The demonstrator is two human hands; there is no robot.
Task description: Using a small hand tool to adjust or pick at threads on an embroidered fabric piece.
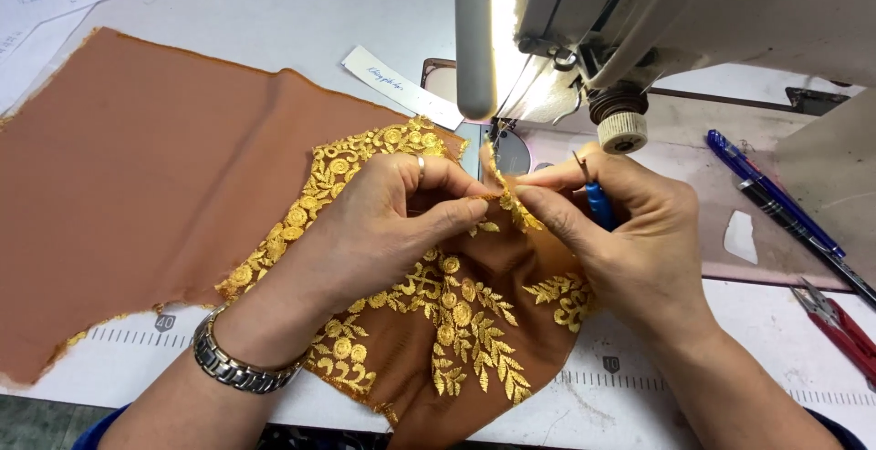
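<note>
Both hands pinch one edge of the brown gold-embroidered fabric [456, 313], lifted just before the sewing machine [639, 12]. The left hand [383, 222] grips from the left; the right hand [630, 231] is closed on the fabric and a blue seam ripper [595, 199], standing nearly upright.

Brown fabric [137, 167]: matt woven cloth, frayed at cut edges. Gold embroidery [456, 318]: raised floral thread, slight sheen. Seam ripper [598, 204] in right hand [639, 249]: glossy blue plastic handle, thin metal tip. Bracelet [233, 368] on left hand [383, 231] wrist: polished metal links; ring [421, 167]: shiny metal. Sewing machine [657, 12]: smooth off-white painted metal, ribbed knob [623, 130]. Table top [274, 3]: smooth white laminate. Label strip [401, 87]: matt paper. Pens [776, 194]: glossy plastic. Snips [839, 327]: red plastic grips.
</note>
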